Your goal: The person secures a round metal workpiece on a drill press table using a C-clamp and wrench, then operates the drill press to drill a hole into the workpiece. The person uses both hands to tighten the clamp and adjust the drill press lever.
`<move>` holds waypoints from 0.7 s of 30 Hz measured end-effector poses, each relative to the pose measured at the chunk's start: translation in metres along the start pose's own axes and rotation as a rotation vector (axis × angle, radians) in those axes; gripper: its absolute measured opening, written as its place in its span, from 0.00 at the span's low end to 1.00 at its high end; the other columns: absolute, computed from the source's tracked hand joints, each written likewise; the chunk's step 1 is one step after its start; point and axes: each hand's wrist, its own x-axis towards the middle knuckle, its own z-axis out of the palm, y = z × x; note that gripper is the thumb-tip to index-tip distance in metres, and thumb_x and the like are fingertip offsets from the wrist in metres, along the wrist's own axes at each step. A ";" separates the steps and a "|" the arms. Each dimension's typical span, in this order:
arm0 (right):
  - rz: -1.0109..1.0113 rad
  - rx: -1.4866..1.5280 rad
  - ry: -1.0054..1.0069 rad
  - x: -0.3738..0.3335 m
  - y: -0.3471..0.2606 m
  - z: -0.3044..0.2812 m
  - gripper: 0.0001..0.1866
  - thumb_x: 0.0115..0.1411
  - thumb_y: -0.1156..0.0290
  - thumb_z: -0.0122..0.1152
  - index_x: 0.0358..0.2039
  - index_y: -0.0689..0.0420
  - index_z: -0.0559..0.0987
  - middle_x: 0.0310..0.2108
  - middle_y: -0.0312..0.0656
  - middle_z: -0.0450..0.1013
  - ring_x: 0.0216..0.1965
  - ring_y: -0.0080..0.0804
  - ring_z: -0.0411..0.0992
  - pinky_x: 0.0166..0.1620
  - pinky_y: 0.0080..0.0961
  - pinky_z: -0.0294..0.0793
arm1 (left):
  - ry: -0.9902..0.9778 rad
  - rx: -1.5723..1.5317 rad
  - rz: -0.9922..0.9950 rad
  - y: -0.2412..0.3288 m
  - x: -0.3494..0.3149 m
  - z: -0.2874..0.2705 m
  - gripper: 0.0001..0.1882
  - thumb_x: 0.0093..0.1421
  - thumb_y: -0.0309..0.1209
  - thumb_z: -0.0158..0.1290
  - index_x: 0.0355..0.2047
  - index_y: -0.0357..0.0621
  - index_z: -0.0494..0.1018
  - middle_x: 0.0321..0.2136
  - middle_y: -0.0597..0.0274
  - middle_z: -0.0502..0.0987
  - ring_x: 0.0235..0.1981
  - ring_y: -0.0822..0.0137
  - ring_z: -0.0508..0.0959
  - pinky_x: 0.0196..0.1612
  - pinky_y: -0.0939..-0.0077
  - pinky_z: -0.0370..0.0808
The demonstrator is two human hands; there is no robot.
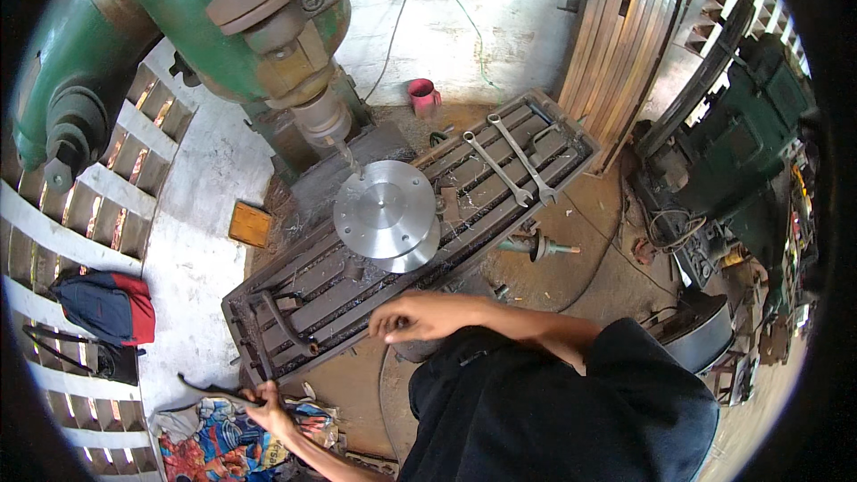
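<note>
While wrenches (520, 158) occupy the table (335, 312), left hand (266, 409) grips dark bar (214, 390), right hand (418, 315) curls, contents unclear.

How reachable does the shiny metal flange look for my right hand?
Probably yes: nothing visible stands between the right hand and the near side of the metal flange; the drill bit is at its far rim.

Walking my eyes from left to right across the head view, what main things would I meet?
Dark blue and red fabric bag → the person's left hand, holding a dark slender object → round silver metal flange → two steel wrenches → large green metal machine.
</note>
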 end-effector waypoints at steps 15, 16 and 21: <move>0.608 -0.710 1.154 -0.209 0.075 -0.188 0.16 0.55 0.73 0.69 0.43 0.64 0.77 0.41 0.51 0.76 0.42 0.48 0.77 0.46 0.38 0.76 | 0.020 0.963 0.286 -0.035 0.046 0.004 0.28 0.52 0.25 0.66 0.51 0.25 0.68 0.43 0.33 0.76 0.46 0.36 0.74 0.53 0.53 0.69; 0.692 -0.724 1.198 -0.212 0.090 -0.188 0.18 0.53 0.72 0.70 0.42 0.64 0.77 0.40 0.52 0.75 0.42 0.52 0.77 0.48 0.40 0.76 | -0.032 0.947 0.276 -0.021 0.050 0.013 0.26 0.53 0.24 0.65 0.48 0.26 0.68 0.41 0.34 0.76 0.44 0.38 0.74 0.51 0.54 0.70; 0.662 -0.824 1.246 -0.217 0.139 -0.193 0.18 0.51 0.74 0.71 0.41 0.63 0.75 0.43 0.58 0.70 0.45 0.61 0.71 0.50 0.48 0.72 | -0.264 0.886 0.331 0.083 0.040 0.103 0.18 0.56 0.24 0.63 0.43 0.30 0.71 0.34 0.41 0.77 0.36 0.48 0.76 0.45 0.57 0.72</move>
